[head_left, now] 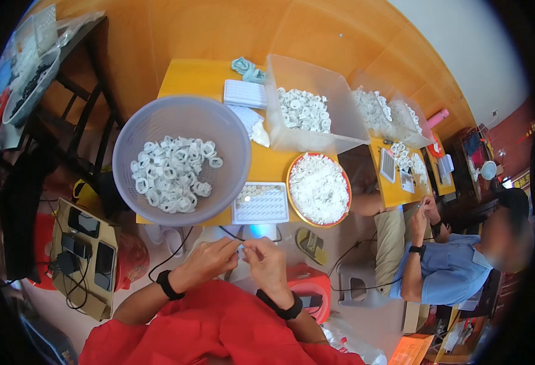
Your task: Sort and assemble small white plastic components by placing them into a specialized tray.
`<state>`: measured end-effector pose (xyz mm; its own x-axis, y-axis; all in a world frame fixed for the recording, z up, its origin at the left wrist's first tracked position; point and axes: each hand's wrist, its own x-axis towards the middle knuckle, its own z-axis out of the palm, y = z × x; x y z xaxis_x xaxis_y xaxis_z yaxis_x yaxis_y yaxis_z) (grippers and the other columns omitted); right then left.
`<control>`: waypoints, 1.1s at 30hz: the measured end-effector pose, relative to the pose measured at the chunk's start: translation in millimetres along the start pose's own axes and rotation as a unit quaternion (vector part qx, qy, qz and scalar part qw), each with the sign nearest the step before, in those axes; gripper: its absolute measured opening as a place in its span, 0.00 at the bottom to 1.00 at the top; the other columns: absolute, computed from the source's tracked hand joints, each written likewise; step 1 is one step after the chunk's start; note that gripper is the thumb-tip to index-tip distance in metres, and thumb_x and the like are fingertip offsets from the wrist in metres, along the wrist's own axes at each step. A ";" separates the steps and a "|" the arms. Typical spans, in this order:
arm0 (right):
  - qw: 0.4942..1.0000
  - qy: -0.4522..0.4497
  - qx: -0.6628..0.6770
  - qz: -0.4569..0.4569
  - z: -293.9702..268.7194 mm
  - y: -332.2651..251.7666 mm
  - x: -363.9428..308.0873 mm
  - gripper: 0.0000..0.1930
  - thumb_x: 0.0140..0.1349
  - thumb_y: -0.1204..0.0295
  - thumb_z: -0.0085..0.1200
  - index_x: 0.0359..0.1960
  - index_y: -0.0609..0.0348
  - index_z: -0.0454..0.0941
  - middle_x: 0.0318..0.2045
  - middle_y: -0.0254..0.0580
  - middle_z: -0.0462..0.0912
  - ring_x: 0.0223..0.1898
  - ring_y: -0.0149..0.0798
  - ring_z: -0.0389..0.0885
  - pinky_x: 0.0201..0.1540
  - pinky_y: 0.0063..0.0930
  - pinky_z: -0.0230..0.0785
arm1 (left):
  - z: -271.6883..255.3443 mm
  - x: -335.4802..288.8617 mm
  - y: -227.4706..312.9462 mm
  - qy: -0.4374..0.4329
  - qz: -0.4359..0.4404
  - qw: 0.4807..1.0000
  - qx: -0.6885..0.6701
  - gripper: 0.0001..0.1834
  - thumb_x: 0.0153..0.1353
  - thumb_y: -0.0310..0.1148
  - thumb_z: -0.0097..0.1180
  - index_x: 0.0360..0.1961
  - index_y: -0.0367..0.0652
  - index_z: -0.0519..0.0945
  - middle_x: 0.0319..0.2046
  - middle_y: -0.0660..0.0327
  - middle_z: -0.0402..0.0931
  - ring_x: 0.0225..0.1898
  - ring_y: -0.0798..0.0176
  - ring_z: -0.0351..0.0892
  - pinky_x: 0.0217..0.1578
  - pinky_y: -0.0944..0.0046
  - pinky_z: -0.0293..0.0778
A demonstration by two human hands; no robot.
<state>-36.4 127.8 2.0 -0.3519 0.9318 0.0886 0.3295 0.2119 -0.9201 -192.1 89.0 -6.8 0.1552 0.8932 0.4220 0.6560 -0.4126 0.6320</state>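
My left hand [211,261] and my right hand [267,261] meet in front of the table's near edge, fingertips pinched close together. Between them is a small white plastic piece [240,250], mostly covered by the fingers, so its exact shape does not show. Beyond my hands, white ring-shaped plastic parts [173,172] lie heaped in a large grey-purple basket [124,143]. A white tray [261,214] with rows of small round pieces lies nearest my right hand. Beside it, a red-rimmed round dish [291,204] holds a mound of small white pieces.
A clear plastic bin [346,125] of white parts stands at the back of the yellow table [185,76]. On the left, a cardboard box [106,301] holds phones and cables. A red stool [316,286] is below right. A co-worker in blue [450,271] sits at another table.
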 end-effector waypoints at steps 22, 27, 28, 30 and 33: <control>0.978 0.076 0.192 0.012 -19.0 -12.2 -35.2 0.04 0.56 0.80 0.53 0.33 0.67 0.77 0.25 0.40 0.75 0.27 0.29 0.79 0.29 0.18 0.71 | 9.8 -6.3 39.0 0.072 -0.057 0.983 -0.160 0.15 0.47 0.18 0.56 0.39 0.35 0.77 0.26 0.57 0.72 0.27 0.63 0.76 0.26 0.69 0.73; 0.981 0.122 0.099 -0.117 -26.4 -21.1 -50.7 0.04 0.53 0.82 0.55 0.32 0.66 0.77 0.27 0.43 0.77 0.27 0.33 0.78 0.29 0.20 0.71 | 14.3 -10.7 69.3 0.116 -0.163 0.907 -0.370 0.14 0.51 0.16 0.55 0.41 0.35 0.78 0.35 0.59 0.72 0.37 0.68 0.75 0.36 0.70 0.74; 0.976 0.140 0.053 -0.161 -28.4 -21.4 -53.5 0.05 0.52 0.82 0.55 0.31 0.66 0.77 0.28 0.44 0.77 0.27 0.34 0.78 0.29 0.21 0.70 | 16.6 -13.2 72.1 0.132 -0.155 0.900 -0.386 0.13 0.52 0.17 0.54 0.41 0.36 0.78 0.35 0.60 0.71 0.36 0.68 0.74 0.36 0.72 0.72; 0.970 0.145 0.031 -0.191 -30.8 -20.6 -56.9 0.05 0.51 0.83 0.56 0.30 0.65 0.76 0.27 0.44 0.77 0.26 0.34 0.78 0.28 0.22 0.70 | 18.7 -16.5 75.5 0.156 -0.144 0.892 -0.400 0.13 0.52 0.17 0.54 0.40 0.38 0.79 0.34 0.61 0.70 0.35 0.69 0.73 0.36 0.73 0.71; 0.965 0.155 0.019 -0.213 -32.8 -21.5 -61.1 0.05 0.49 0.83 0.57 0.29 0.65 0.76 0.27 0.44 0.78 0.26 0.35 0.77 0.28 0.22 0.69 | 18.2 -18.6 79.4 0.156 -0.156 0.883 -0.414 0.13 0.52 0.17 0.54 0.40 0.38 0.80 0.34 0.62 0.70 0.38 0.71 0.71 0.36 0.75 0.68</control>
<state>6.8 76.0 28.8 -0.1681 0.8075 0.5653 0.1788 0.5890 -0.7881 -129.5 42.9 23.7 -0.2328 0.9472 0.2205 -0.1537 -0.2597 0.9534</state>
